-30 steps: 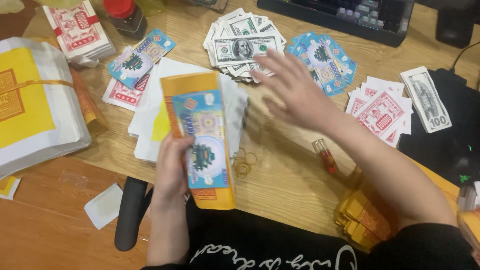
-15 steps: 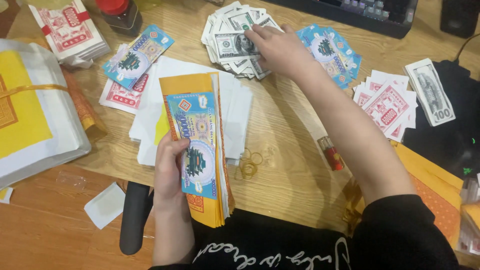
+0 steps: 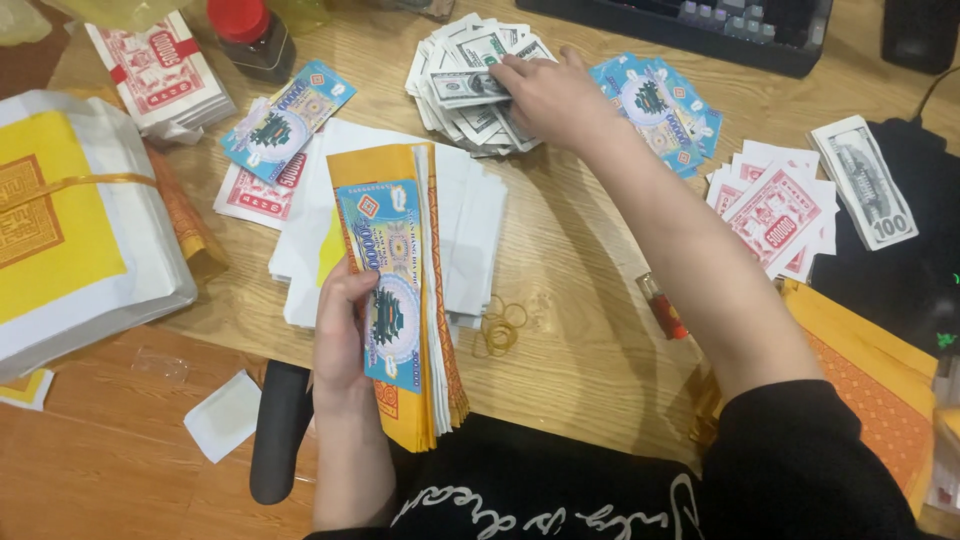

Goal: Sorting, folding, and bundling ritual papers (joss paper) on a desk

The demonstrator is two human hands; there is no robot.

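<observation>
My left hand [image 3: 342, 335] grips a thick upright bundle of paper notes [image 3: 395, 290], orange sheets behind and a blue printed note on the front, held above the table's near edge. My right hand [image 3: 545, 95] reaches far forward and pinches a grey-green banknote [image 3: 465, 87] on top of a fanned pile of similar banknotes [image 3: 470, 125]. A spread of blue notes [image 3: 665, 110] lies just right of that hand.
White envelopes [image 3: 470, 230] lie under the bundle. Several rubber bands [image 3: 497, 328] and an orange lighter [image 3: 665, 310] sit mid-table. Red-and-white notes [image 3: 775, 215], a yellow-wrapped stack [image 3: 70, 225], a red-capped jar [image 3: 250, 35] and a keyboard [image 3: 700, 25] ring the area.
My right hand moved forward and left from mid-table onto the banknote pile and took hold of the top note. My left hand keeps the bundle, now held a little nearer.
</observation>
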